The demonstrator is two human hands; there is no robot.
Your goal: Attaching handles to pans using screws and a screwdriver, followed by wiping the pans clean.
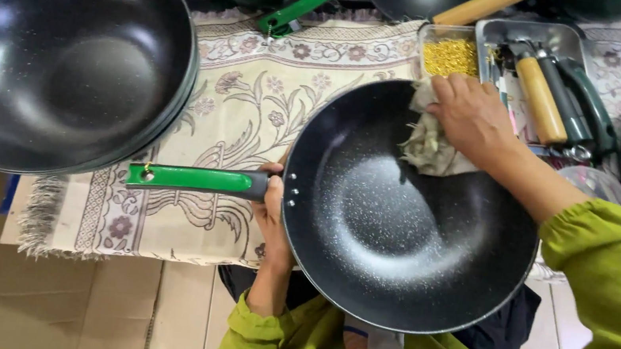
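Patterned beige rug [256,103], centre frame. Stack of black woks [62,54], upper left. Black speckled wok [409,211], centre right; left hand [273,217] grasps its green handle [194,179]; right hand [473,120] clenches grey cloth [427,142] against the upper rim.

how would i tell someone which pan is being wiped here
Start at the patterned cream mat. The pan sits at its right edge, gripped by the left hand, the right hand pressing a cloth inside. Only it shows a green handle pointing left.

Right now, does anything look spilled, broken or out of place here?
Nothing stands out. The right hand presses a cloth inside the black pan; the left hand steadies it by the green handle.
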